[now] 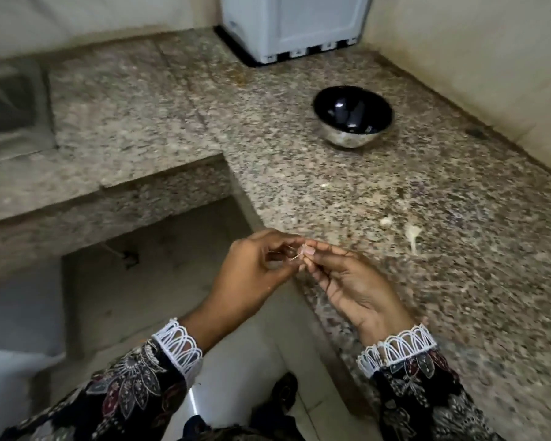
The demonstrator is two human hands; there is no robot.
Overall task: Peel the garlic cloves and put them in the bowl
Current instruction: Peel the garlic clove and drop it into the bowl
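Two hands meet just off the worktop (347, 192) edge: left hand (255, 265) and right hand (353, 281) both pinch one small garlic clove (304, 251). One steel bowl (353, 117) stands well apart, bare granite between.

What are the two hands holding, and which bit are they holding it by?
A garlic clove, pinched between the fingertips of the left hand and the right hand; it is too hidden to tell which part.

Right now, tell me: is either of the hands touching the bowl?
No. Both the left hand and right hand meet at a small garlic clove, well short of the bowl standing on the counter.
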